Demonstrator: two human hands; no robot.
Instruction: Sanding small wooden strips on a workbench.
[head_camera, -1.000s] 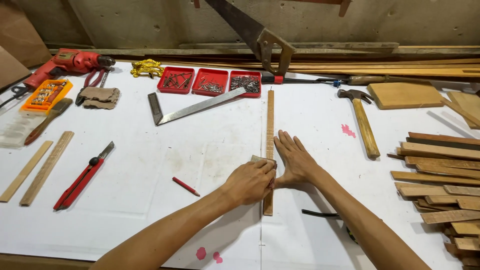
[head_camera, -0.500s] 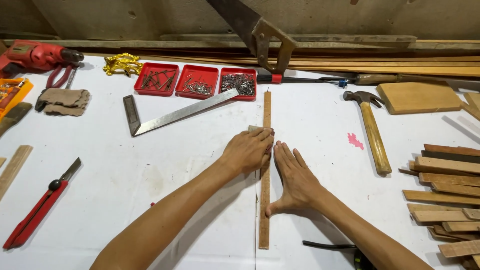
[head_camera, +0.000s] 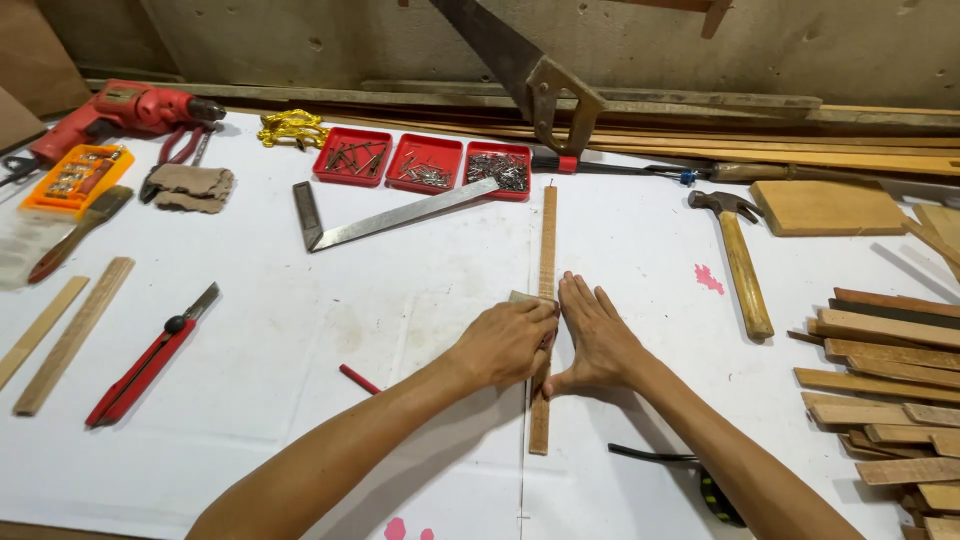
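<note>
A long thin wooden strip (head_camera: 545, 240) lies lengthwise on the white table (head_camera: 300, 300), running away from me. My left hand (head_camera: 508, 343) is closed on a small piece of sandpaper (head_camera: 521, 298) and presses it against the strip's left side near its middle. My right hand (head_camera: 598, 338) lies flat with fingers together on the table, against the strip's right side, with the thumb touching the wood. The strip's near end (head_camera: 540, 430) sticks out below both hands.
A steel try square (head_camera: 390, 216), three red trays of nails and screws (head_camera: 424, 163), a handsaw (head_camera: 530, 70) and a hammer (head_camera: 740, 262) lie beyond. Wooden slats (head_camera: 890, 380) are stacked at right. A red utility knife (head_camera: 148, 357), red pencil (head_camera: 358, 379), red drill (head_camera: 125, 112) and wood strips (head_camera: 70, 335) lie left.
My left hand with the sandpaper slid back toward me along the strip after having reached further up it. The right hand stayed beside the strip. The view shifted.
</note>
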